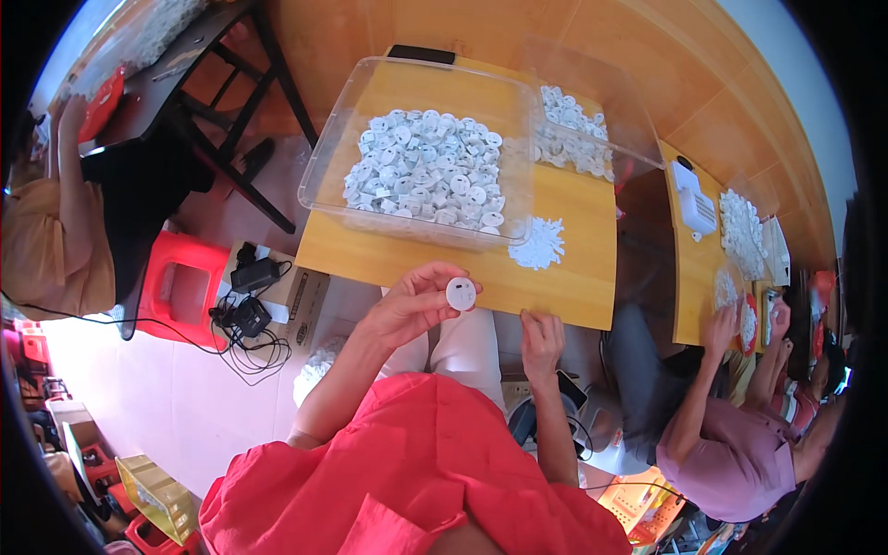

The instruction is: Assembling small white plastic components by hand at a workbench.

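Observation:
Between the thumb and fingers of my left hand (pixel 416 303) is a small round white plastic disc (pixel 461 296) with a little dark slot, held up in front of the table's near edge. My right hand (pixel 543 346) is closed, its thumb and fingertips pressed together at the front edge of the wooden table (pixel 578 291); whatever they may pinch is hidden. Just beyond lies a loose pile of small white plastic pieces (pixel 537 244). Farther back, a large clear plastic bin (pixel 324 176) holds a heap of similar white round parts (pixel 425 171).
A second clear bin (pixel 638 125) with white parts stands at the back right. Co-workers sit at a dark table (pixel 148 97) on the left and another wooden table (pixel 689 296) on the right. Beside my left are a red stool (pixel 180 282) and a cardboard box (pixel 301 305) with black adapters and cables.

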Demonstrator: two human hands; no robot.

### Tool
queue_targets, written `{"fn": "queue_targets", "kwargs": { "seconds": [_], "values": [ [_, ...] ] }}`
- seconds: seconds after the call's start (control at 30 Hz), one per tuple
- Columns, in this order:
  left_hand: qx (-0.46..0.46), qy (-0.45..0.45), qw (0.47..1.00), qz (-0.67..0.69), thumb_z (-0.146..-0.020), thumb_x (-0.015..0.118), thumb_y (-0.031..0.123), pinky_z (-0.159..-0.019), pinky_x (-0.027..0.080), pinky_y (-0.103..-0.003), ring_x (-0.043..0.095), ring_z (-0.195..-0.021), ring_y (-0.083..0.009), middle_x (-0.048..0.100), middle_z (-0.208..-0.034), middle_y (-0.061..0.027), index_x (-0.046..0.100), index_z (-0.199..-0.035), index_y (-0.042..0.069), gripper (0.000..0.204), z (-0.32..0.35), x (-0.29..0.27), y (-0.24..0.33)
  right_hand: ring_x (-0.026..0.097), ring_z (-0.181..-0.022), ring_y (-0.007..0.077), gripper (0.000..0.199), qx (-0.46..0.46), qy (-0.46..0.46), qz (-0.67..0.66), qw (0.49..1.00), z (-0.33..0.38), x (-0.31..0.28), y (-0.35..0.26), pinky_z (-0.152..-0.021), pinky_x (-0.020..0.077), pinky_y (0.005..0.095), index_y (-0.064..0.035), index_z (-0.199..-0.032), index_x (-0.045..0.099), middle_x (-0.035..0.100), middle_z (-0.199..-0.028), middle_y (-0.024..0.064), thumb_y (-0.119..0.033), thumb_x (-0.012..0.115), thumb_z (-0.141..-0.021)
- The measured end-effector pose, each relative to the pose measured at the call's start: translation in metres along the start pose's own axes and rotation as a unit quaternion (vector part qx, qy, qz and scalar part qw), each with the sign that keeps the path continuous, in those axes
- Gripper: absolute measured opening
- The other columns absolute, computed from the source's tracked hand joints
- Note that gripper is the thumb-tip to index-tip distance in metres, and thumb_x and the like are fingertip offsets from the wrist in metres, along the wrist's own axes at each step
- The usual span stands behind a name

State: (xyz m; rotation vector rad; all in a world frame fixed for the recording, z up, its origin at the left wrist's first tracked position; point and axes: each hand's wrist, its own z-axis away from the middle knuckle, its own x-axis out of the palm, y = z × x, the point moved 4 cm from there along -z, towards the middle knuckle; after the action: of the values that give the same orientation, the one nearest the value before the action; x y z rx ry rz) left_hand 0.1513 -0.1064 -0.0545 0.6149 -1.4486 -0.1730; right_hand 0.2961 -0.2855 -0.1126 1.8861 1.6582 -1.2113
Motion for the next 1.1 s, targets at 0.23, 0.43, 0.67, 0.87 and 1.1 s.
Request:
{"fn": "queue_targets", "kwargs": {
  "seconds": [0.23,0.43,0.67,0.87,1.1],
  "values": [
    [-0.009,-0.011,1.0,0.009,-0.081,0.058,0.001,-0.079,0.05,-0.026,0.057,-0.1,-0.0211,0.058,-0.108,-0.0148,0.055,-0.108,0.006,0.028,0.001,0.002,-0.001,0.053,-0.07,0.0162,0.012,0.21,0.021,-0.202,0.956,-0.009,-0.005,-0.009,-0.061,0.0425,0.027,-0.0016,-0.087,0.062,0.054,-0.076,0.0051,0.002,0.061,-0.075],
    [0.014,0.009,1.0,-0.008,-0.078,0.06,-0.001,-0.09,0.045,-0.031,0.056,-0.103,-0.0221,0.059,-0.107,-0.0136,0.057,-0.106,0.004,0.03,0.001,0.009,0.002,0.052,-0.068,0.0083,0.01,0.359,0.061,-0.507,0.781,-0.047,-0.017,-0.038,-0.06,0.0422,0.0216,0.001,-0.087,0.062,0.057,-0.076,0.0018,0.004,0.059,-0.077],
    [0.032,0.039,0.997,-0.063,-0.077,0.061,-0.002,-0.091,0.043,-0.031,0.056,-0.102,-0.0189,0.06,-0.106,-0.0115,0.058,-0.104,0.001,0.028,0.005,0.009,0.006,0.055,-0.067,0.0118,0.011,0.338,0.018,-0.591,0.732,-0.083,-0.043,-0.086,-0.065,0.0465,0.0221,0.0023,-0.084,0.061,0.058,-0.076,0.0057,0.007,0.06,-0.074],
    [0.042,0.039,0.995,-0.086,-0.077,0.06,-0.002,-0.09,0.043,-0.03,0.057,-0.099,-0.0172,0.06,-0.106,-0.0113,0.059,-0.104,0.001,0.027,0.007,0.012,0.006,0.053,-0.077,0.0104,0.01,0.257,0.012,-0.579,0.774,-0.089,-0.044,-0.094,-0.067,0.0408,0.0196,0.0037,-0.083,0.063,0.054,-0.087,0.0062,0.007,0.062,-0.073],
    [0.058,0.04,0.99,-0.121,-0.076,0.059,-0.005,-0.09,0.044,-0.029,0.057,-0.099,-0.0174,0.06,-0.105,-0.0121,0.058,-0.104,0.0,0.028,0.007,0.014,0.007,0.053,-0.075,0.0104,0.008,0.242,0.007,-0.51,0.826,-0.092,-0.045,-0.101,-0.064,0.0408,0.0197,0.0025,-0.081,0.063,0.055,-0.084,0.0056,0.006,0.062,-0.074]
  ]
}}
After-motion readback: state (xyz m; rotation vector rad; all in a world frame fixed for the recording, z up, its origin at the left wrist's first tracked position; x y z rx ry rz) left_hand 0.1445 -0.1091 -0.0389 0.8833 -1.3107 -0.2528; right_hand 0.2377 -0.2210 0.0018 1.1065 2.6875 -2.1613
